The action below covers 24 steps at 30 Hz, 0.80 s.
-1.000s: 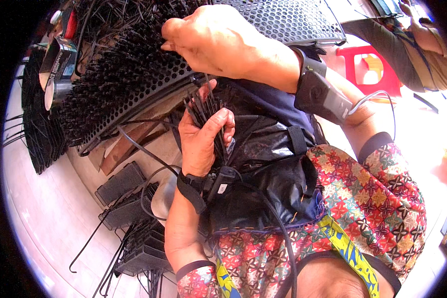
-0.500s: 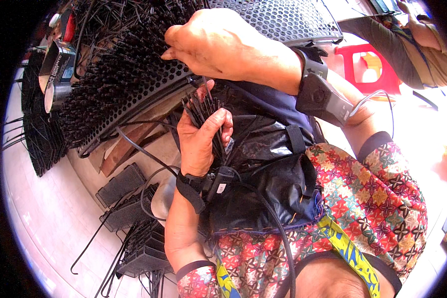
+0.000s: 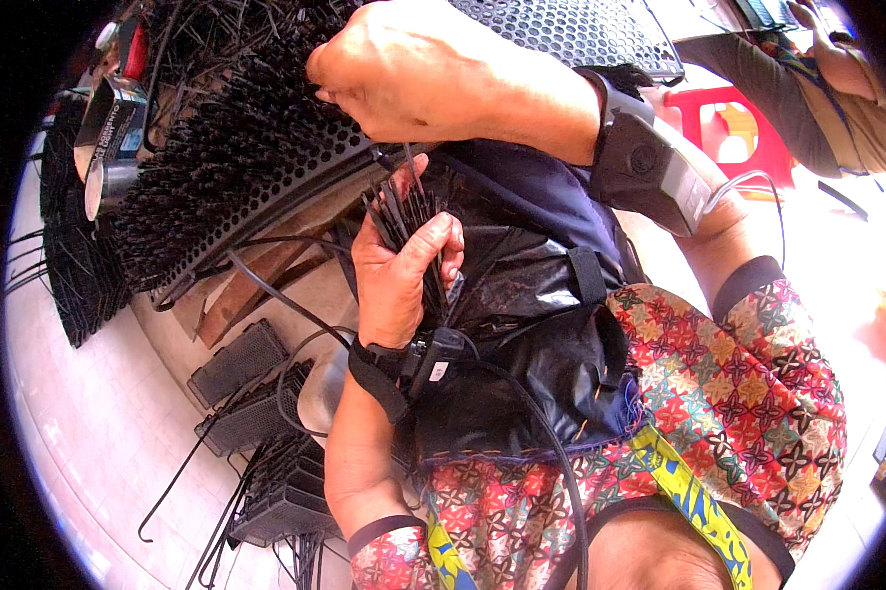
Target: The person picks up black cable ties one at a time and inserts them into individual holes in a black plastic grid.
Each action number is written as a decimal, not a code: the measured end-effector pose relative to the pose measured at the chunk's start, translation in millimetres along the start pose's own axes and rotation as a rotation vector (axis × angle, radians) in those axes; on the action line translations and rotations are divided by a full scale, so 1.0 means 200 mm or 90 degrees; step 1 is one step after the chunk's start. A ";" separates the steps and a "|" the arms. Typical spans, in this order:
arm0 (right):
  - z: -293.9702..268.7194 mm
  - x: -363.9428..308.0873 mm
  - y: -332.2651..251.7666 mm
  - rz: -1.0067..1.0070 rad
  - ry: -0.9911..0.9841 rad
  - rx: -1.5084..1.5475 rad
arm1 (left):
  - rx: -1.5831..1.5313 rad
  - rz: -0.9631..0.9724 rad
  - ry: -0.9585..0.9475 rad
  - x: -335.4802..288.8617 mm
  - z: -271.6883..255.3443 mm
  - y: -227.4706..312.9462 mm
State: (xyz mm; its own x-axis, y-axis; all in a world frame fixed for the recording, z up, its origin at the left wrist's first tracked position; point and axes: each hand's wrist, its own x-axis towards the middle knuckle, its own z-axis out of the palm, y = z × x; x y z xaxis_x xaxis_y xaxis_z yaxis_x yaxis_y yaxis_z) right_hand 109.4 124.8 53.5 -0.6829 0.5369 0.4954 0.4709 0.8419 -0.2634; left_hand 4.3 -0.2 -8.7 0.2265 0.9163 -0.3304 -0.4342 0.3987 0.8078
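My left hand (image 3: 389, 285) is closed around a bundle of thin black strips (image 3: 404, 218), their ends fanning out above the thumb. Above it, my right hand (image 3: 394, 84) is bent over a black perforated panel (image 3: 300, 184), fingers curled together. What those fingers pinch is hidden behind the hand. Rows of upright black strips (image 3: 222, 147) stand in the panel's holes, packed closely to the left of my right hand. One strip sticks up from the bundle toward my right wrist.
Loose black strips (image 3: 217, 49) lie in a heap at the far left, near a box (image 3: 118, 123) and a metal can (image 3: 114, 187). Black mesh baskets (image 3: 236, 364) with hooked wires stand on the floor. A red plastic stool (image 3: 733, 133) and another person (image 3: 797, 98) are at right.
My right hand has shifted slightly left and away from me over the panel. My left hand and its bundle have stayed nearly still.
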 end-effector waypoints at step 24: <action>0.08 -0.06 0.05 0.081 0.022 0.019 | -0.013 0.004 -0.006 0.00 0.01 -0.01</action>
State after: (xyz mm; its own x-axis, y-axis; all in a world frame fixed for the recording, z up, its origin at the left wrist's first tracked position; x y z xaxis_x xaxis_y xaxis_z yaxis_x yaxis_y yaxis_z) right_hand 113.5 127.4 31.1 -0.5989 0.6373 0.4849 0.5348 0.7690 -0.3502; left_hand 6.5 -1.2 -8.3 0.2319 0.9183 -0.3209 -0.4540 0.3939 0.7992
